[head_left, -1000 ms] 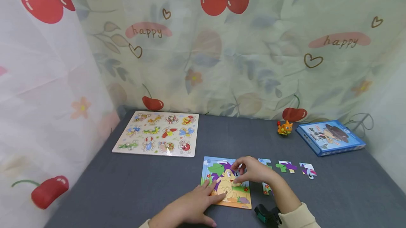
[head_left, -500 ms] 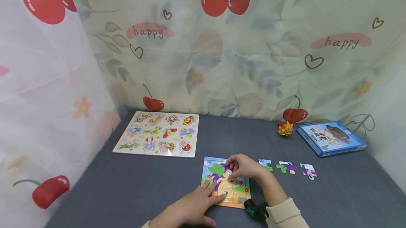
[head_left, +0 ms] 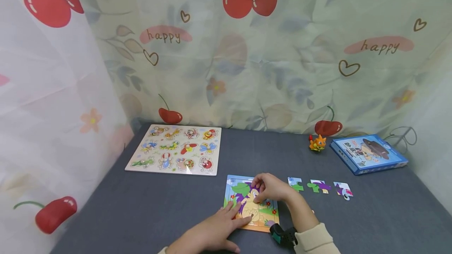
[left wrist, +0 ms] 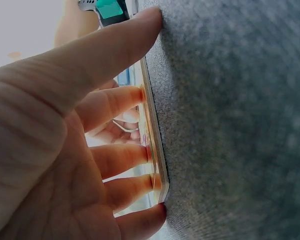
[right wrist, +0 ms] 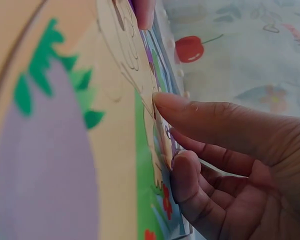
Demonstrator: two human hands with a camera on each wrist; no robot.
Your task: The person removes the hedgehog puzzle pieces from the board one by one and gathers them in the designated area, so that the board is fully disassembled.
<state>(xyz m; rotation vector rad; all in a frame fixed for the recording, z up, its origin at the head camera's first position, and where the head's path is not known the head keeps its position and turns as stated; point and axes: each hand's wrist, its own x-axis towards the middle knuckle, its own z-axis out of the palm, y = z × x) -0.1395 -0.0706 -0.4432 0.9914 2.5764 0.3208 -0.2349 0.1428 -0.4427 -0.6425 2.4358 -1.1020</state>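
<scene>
A hedgehog jigsaw board (head_left: 259,229) lies flat on the dark tabletop. My left hand (head_left: 219,227) rests on its lower left with fingers spread; in the left wrist view, several fingertips (left wrist: 149,154) press along the board's edge while the thumb touches the cloth. Over the board's upper right, my right hand (head_left: 273,188) pinches a puzzle piece (right wrist: 167,145) between thumb and fingers, low against the picture. Much of that piece is hidden by the fingers. To the right lie three loose pieces: a green-and-blue piece (head_left: 296,183), a purple-and-green piece (head_left: 319,186) and a piece with an eye (head_left: 343,190).
A wooden insect puzzle (head_left: 173,150) lies at the back left. At the back right are a small orange toy (head_left: 317,143) and a blue box (head_left: 369,154). A patterned curtain (head_left: 226,57) hangs behind the table. Some of the tabletop is hidden under my right forearm.
My right hand has moved slightly left over the board, and its forearm now covers a loose piece seen earlier beside the board. My left hand has stayed in place.
</scene>
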